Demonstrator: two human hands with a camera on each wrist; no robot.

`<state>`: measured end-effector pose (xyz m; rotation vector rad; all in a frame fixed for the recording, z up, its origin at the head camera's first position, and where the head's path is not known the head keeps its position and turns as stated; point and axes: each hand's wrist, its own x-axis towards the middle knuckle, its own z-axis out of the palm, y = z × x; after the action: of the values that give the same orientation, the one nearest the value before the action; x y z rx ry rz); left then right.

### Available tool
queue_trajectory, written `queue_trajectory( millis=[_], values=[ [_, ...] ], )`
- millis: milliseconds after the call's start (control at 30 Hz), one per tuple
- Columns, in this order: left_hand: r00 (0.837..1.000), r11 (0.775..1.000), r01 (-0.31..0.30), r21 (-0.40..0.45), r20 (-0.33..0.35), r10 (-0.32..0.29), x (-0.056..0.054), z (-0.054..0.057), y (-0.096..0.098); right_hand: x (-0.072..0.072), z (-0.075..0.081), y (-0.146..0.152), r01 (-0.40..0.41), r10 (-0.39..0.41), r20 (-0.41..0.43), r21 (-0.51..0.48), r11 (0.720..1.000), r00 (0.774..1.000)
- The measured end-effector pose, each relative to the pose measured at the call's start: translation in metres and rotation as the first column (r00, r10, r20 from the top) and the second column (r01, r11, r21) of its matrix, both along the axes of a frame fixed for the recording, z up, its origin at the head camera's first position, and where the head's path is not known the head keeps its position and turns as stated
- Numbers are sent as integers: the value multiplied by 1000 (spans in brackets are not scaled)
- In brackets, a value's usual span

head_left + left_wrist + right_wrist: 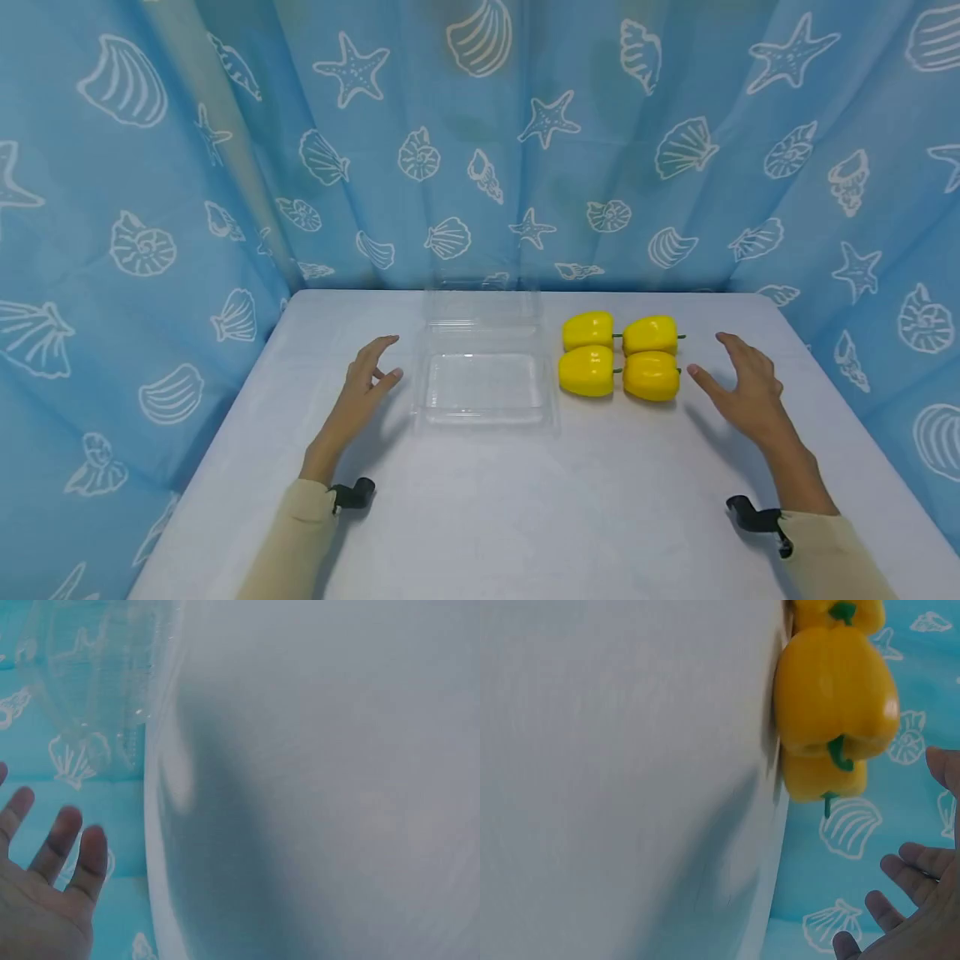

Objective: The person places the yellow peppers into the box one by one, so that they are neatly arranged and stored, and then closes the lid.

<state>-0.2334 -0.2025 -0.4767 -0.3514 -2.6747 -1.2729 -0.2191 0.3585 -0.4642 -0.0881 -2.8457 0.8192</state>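
Above the table's left part my left hand (363,390) is held with fingers apart and nothing in it. A clear plastic container (483,414) with its lid (482,307) raised at the back stands just to the right of that hand. Several yellow bell peppers (587,372) lie on their sides right of the container, in two rows, green stems pointing right. My right hand (746,390) hovers beside them on the right, its fingers spread and holding nothing. In the right wrist view the nearest bell pepper (836,690) shows its stem end, left of the fingers.
A white cloth (525,508) covers the table, whose far edge runs behind the container and peppers. Blue curtains (480,125) with white shells and starfish hang behind and at both sides. Each wrist wears a black camera mount (354,493).
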Motion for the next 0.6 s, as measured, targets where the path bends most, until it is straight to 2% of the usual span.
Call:
queue_trajectory(
  millis=[233, 467, 600],
  values=[
    [998, 998, 45, -37, -32, -47, 5, -5, 7, 4, -1, -10, -38, 36, -52, -33, 999, 998],
    [990, 991, 120, -60, -64, -124, 8, -12, 8, 7, -3, -16, -82, 78, -55, -64, 995, 995],
    [988, 989, 128, -76, -75, -134, 9, -18, 6, 6, -7, -18, -101, 96, -61, -74, 992, 993]
  ],
)
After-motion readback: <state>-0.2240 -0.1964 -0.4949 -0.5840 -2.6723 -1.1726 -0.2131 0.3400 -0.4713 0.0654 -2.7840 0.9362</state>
